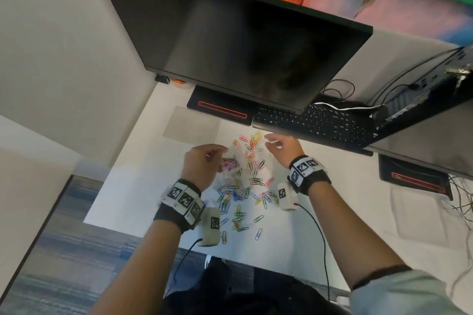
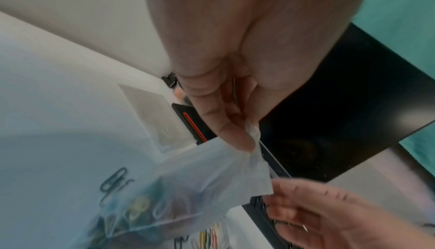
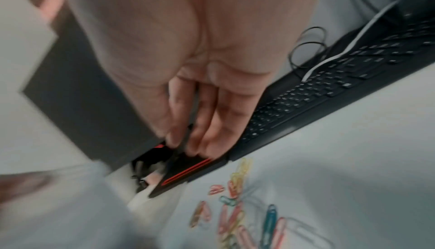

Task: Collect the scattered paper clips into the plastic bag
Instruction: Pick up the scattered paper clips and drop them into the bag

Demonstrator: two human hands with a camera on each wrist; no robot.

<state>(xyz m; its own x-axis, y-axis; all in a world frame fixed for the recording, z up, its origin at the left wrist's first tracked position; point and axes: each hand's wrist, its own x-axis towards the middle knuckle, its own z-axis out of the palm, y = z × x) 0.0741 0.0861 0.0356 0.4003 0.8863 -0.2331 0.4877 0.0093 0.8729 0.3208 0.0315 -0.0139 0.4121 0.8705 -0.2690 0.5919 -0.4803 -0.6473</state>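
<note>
Many coloured paper clips (image 1: 245, 186) lie scattered on the white desk (image 1: 143, 186) between my two hands. My left hand (image 1: 220, 153) holds up a clear plastic bag (image 1: 230, 170) with some clips inside. In the left wrist view, thumb and finger of the left hand (image 2: 247, 141) pinch the rim of the bag (image 2: 200, 187). My right hand (image 1: 271, 143) hovers just right of the bag, above the far clips, fingers stretched out and holding nothing. The right wrist view is blurred. It shows the right hand (image 3: 195, 141) with straight fingers over the clips (image 3: 233, 206).
A black monitor (image 1: 243, 46) hangs over the back of the desk. Its base (image 1: 220, 107) has a red line, and a black keyboard (image 1: 314, 123) lies just beyond the clips. A grey square pad (image 1: 192, 123) lies at the back left. Cables (image 1: 460, 199) trail at the right.
</note>
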